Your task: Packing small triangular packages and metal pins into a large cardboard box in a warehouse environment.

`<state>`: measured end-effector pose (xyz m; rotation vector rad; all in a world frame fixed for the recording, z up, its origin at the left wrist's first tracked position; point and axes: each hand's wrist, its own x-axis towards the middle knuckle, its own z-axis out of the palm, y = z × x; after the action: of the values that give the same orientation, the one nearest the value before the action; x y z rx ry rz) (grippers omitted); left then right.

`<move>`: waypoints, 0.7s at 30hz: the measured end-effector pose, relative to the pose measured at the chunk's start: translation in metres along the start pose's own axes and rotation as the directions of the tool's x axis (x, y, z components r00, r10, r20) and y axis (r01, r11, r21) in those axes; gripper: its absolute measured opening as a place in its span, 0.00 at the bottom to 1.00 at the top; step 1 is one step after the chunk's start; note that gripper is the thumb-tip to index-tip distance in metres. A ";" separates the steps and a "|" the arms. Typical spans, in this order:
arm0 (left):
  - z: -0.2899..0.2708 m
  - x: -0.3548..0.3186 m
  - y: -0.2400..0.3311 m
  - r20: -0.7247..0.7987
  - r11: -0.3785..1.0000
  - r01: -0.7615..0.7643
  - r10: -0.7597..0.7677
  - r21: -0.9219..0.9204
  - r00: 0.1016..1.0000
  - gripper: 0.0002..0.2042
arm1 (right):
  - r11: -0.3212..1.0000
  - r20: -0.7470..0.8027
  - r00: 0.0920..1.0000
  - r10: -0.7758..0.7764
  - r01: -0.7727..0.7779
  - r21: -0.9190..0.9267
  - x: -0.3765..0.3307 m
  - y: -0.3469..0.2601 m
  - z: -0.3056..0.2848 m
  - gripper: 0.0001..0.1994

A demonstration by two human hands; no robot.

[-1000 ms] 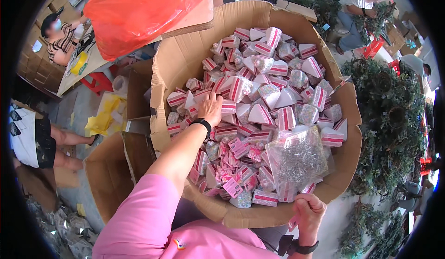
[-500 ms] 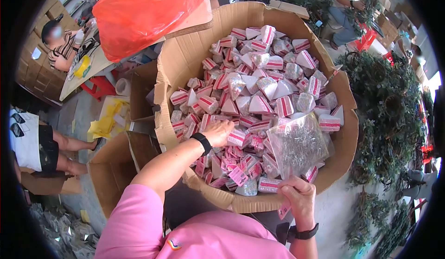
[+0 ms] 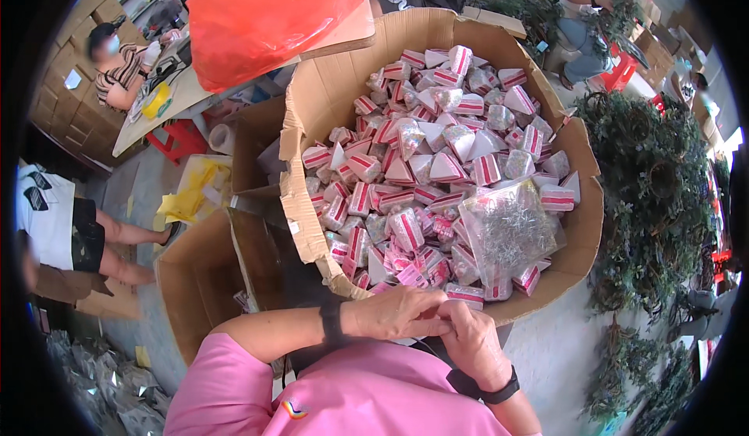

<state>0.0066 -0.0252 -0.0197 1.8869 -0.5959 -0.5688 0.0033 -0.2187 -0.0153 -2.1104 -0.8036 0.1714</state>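
My left hand (image 3: 396,312) and my right hand (image 3: 473,341) meet in front of my chest, at the near rim of a big cardboard box (image 3: 321,96). Their fingertips are pinched together; whatever lies between them is hidden. Wrapped pink-and-white pieces shaped like cake slices (image 3: 449,167) fill the box in a heap. Just beyond my hands, on the near part of the heap, lie several pink tags (image 3: 412,274). A clear plastic bag of thin metal pins (image 3: 509,231) rests on the pieces at the near right.
A red plastic bag (image 3: 269,26) sits on a table at the back left, where a person works. Open cartons (image 3: 191,284) stand left of the box. Green foliage (image 3: 647,178) is piled to the right. Another person stands at the far left.
My left hand has left the heap and come back to meet my right hand. The pink tag that showed under my right hand is now out of sight.
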 end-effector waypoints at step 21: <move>0.023 -0.027 -0.021 -0.131 0.957 0.034 -0.075 -0.289 0.989 0.18 | 0.990 -0.004 0.997 -0.077 0.076 -0.119 -0.006 -0.007 0.012 0.07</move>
<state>-0.0252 -0.0172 -0.0443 1.6560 -0.3491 -0.5222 -0.0096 -0.2114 -0.0185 -2.1857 -0.9082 0.0752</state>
